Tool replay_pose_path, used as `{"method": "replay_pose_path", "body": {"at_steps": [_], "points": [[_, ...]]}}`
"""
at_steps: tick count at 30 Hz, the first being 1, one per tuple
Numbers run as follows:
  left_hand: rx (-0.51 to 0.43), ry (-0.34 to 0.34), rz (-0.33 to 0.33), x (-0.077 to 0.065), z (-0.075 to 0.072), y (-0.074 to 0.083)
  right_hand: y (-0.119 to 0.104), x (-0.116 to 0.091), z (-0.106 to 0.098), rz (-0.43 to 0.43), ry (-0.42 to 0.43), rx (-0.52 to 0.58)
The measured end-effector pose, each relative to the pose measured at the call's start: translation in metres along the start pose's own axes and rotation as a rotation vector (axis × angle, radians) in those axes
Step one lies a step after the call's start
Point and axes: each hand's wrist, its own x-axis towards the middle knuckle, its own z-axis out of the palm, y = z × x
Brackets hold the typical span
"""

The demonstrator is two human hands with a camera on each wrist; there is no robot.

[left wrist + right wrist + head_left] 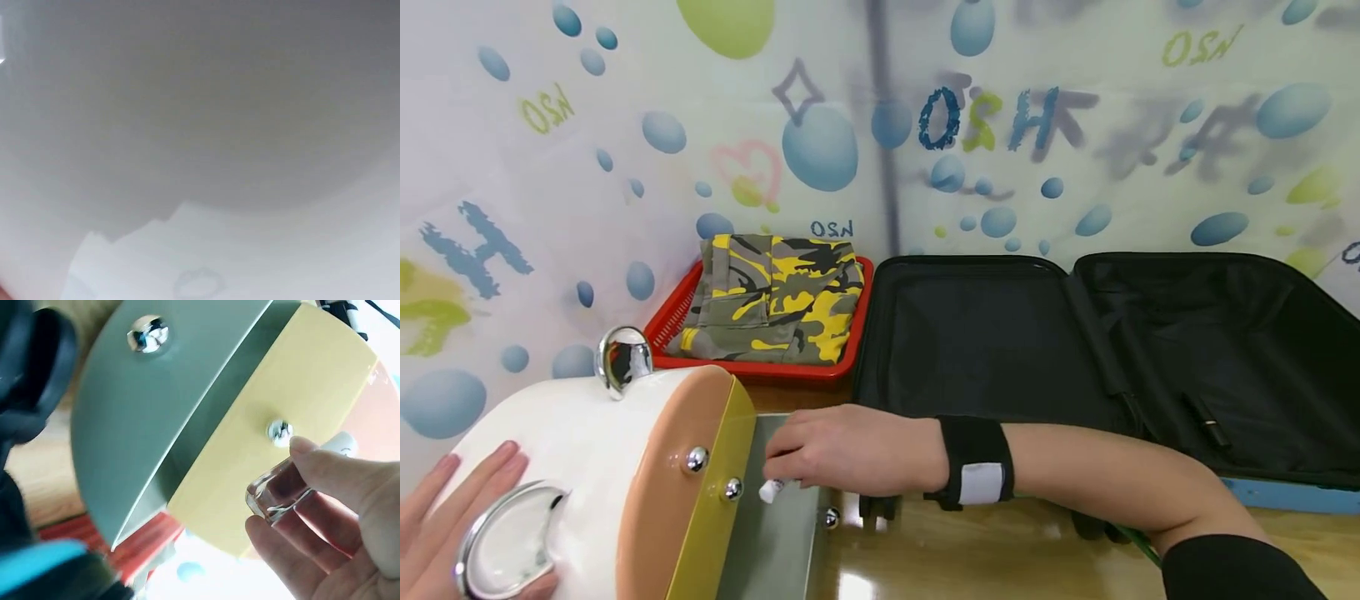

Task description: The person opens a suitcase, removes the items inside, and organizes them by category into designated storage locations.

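My right hand (850, 450) pinches a small glass bottle (278, 490) with a white cap (770, 492), which looks like nail polish. It hovers over the pulled-out grey-green drawer (775, 542) of a rounded white storage case (587, 425). In the right wrist view the bottle overlaps the shut yellow drawer (256, 412), near its chrome knob (279, 432). Spread fingers of my left hand (463, 517) rest on the case's white top, around a round chrome-rimmed fitting (512, 537). Only a blurred pale surface fills the left wrist view.
Behind the case, a red basket (790, 368) holds folded camouflage cloth (782, 300). An open black suitcase (970, 333) lies at the right, with a small dark tube (1208, 423) in its right half. A patterned sheet (1075, 192) hangs behind everything.
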Motion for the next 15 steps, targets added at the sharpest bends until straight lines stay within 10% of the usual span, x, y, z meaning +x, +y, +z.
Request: {"method": "replay_pose_path", "body": {"at_steps": [9,15], "points": [[0.069,-0.071,-0.003,-0.003,0.000,-0.016,-0.008,0.039,0.017,-0.088,-0.113,-0.020],[-0.015,0.057,0.165,0.001,-0.001,-0.019,-0.011,0.059,0.034,-0.086,-0.190,0.012]]}}
